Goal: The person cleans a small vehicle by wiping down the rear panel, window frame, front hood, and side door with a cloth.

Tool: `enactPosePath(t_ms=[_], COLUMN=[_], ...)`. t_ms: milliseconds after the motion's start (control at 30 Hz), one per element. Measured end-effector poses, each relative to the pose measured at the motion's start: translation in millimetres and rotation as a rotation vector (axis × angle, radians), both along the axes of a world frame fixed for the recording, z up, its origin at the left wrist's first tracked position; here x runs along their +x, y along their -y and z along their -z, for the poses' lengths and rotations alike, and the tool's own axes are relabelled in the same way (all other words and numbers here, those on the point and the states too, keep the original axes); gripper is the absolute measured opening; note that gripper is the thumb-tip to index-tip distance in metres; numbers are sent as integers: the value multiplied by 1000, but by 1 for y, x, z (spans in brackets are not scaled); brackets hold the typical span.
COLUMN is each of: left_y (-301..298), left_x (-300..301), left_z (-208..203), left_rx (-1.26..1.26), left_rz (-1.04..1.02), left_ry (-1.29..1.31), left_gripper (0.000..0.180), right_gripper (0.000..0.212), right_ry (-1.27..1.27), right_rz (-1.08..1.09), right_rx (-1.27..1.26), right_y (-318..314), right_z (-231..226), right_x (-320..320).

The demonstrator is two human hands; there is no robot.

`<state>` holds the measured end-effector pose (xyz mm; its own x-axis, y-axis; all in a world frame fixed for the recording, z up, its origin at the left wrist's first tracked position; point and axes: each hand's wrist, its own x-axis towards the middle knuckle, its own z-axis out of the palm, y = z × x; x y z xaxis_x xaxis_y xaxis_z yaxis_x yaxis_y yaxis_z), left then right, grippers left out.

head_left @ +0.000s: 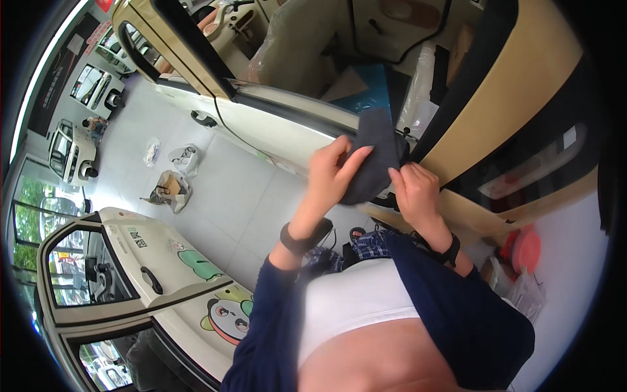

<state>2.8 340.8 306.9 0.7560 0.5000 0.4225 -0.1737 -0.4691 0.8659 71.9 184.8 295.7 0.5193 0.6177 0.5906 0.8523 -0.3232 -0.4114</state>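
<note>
A dark grey folded cloth (pixel 377 150) is stretched between my two hands, in front of a cream-coloured car. My left hand (pixel 334 171) is closed on its left edge, thumb lying over the fabric. On the other side, my right hand (pixel 417 189) pinches the cloth's right edge between thumb and curled fingers. Just beyond the hands lies the sill of the car's side window (pixel 287 108), its glass lowered or absent. Part of the car's door is hidden behind the cloth and my hands.
Inside the car lie a blue sheet (pixel 372 88) and clear plastic wrap (pixel 418 81). Plastic bags (pixel 173 189) sit on the tiled floor (pixel 238 196). A second cream car (pixel 147 261) with cartoon stickers stands to my left. A red round object (pixel 524 250) is at right.
</note>
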Motion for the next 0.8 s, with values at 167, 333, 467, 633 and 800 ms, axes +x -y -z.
enactPosePath(t_ms=[167,333,467,633,800], left_y=[-20,-54,-80,-122,-150], left_x=[17,32,39,37,40], left_z=[-9,-36,-46,-19,-31], left_rx=[147,25,146,-64,-304], left_rz=[146,255,470,486,577], left_ry=[58,85,149,86,-73], left_gripper=[35,33,18,22,19], right_gripper=[18,16,39,33,32], right_ry=[-205,-370,-391,-214,45], right_rz=[138,68,115,304,346], right_rx=[95,195,131,34,-123], right_y=[3,-21,-76,-99,-111], right_z=[8,-15,-11,-20,-43], right_x=[1,-12,-31,-35,-33])
